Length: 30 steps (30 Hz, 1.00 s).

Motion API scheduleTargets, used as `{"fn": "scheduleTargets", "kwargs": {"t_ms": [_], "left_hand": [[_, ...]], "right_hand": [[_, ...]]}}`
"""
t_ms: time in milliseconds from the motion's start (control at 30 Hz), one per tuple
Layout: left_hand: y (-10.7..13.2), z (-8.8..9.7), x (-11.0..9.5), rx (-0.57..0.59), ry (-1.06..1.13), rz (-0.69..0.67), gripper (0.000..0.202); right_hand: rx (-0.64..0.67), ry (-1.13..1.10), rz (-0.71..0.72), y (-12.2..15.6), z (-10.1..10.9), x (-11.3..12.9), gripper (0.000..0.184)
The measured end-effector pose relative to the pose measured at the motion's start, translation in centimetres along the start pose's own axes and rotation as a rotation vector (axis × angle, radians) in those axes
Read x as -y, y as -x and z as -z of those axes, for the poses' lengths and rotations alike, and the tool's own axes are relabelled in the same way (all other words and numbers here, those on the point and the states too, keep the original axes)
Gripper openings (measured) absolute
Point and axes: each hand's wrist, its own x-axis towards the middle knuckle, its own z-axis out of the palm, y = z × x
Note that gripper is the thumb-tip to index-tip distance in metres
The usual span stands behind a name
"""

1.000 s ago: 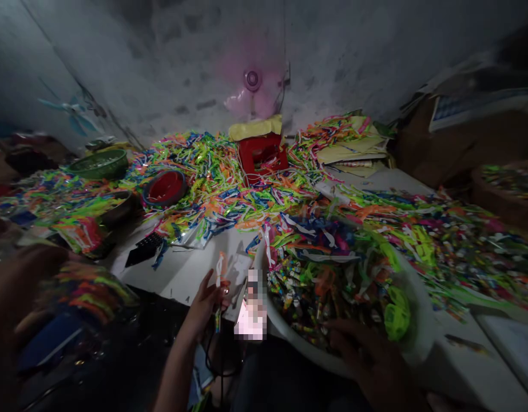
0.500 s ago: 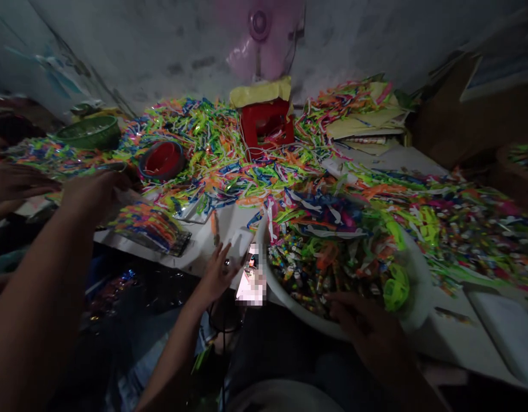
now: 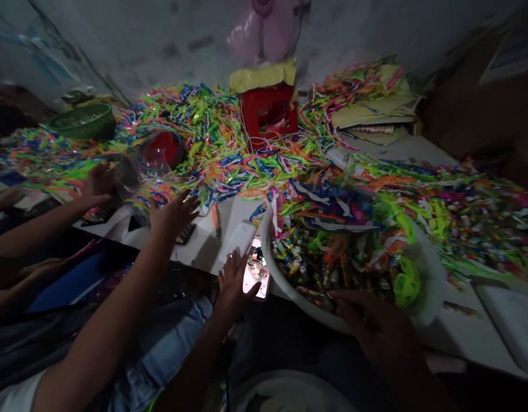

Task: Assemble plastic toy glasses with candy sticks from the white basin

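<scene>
My left hand (image 3: 234, 283) is open, fingers apart, at the table's front edge. Its thumb overlaps the lower part of a phone (image 3: 255, 269) with a lit screen, and its fingertips are near a white rectangular device (image 3: 238, 240). My right hand (image 3: 370, 317) is over the near rim of a large white basin (image 3: 289, 294). Its fingers are drawn together in shadow, and what they hold, if anything, is hidden. Inside the basin lie many small multicoloured tube-like pieces (image 3: 302, 263), with bright green plastic pieces (image 3: 406, 284) at the right.
Heaps of colourful plastic strips (image 3: 195, 126) cover the table. A red stool-like frame (image 3: 268, 111), a red bowl (image 3: 163, 147) and a green basket (image 3: 83, 121) stand among them. Co-workers' hands, one of them spread (image 3: 173, 214), reach in from the left. A white panel (image 3: 508, 320) lies at right.
My left hand has moved right, its thumb now over the phone. A co-worker's hand at left has swung right and opened. My right hand stays almost still, and the view has shifted slightly.
</scene>
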Motion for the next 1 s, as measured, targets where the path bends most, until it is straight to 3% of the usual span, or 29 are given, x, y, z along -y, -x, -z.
{"fn": "scheduleTargets", "kwargs": {"t_ms": [167, 300, 467, 633, 767, 900, 1000], "left_hand": [[0.5, 0.4, -0.5, -0.039, 0.027, -0.014, 0.062], [0.9, 1.4, -0.5, -0.09, 0.134, -0.079, 0.058], [1.2, 3.9, -1.2, -0.146, 0.383, -0.173, 0.044], [-0.5, 7.0, -4.9, -0.101, 0.583, -0.276, 0.03], [-3.5, 7.0, -8.7, -0.077, 0.44, -0.436, 0.031], [-5.2, 6.4, -11.3, -0.074, 0.229, -0.472, 0.038], [-5.9, 6.6, -12.2, -0.095, 0.244, -0.516, 0.038]], "right_hand": [[-0.006, 0.042, 0.005, 0.3, -0.2, -0.7, 0.014], [0.019, 0.133, 0.09, 0.0, -0.4, -2.0, 0.015], [0.115, 0.381, 0.232, -1.2, -0.7, -2.7, 0.013], [0.213, 0.658, 0.201, -1.7, -0.8, -0.8, 0.01], [0.215, 0.724, 0.222, -1.9, -0.7, 0.5, 0.004], [0.184, 0.622, 0.146, -1.7, -0.4, 0.6, 0.008], [0.13, 0.441, 0.067, -1.0, 0.5, 0.2, 0.008]]}}
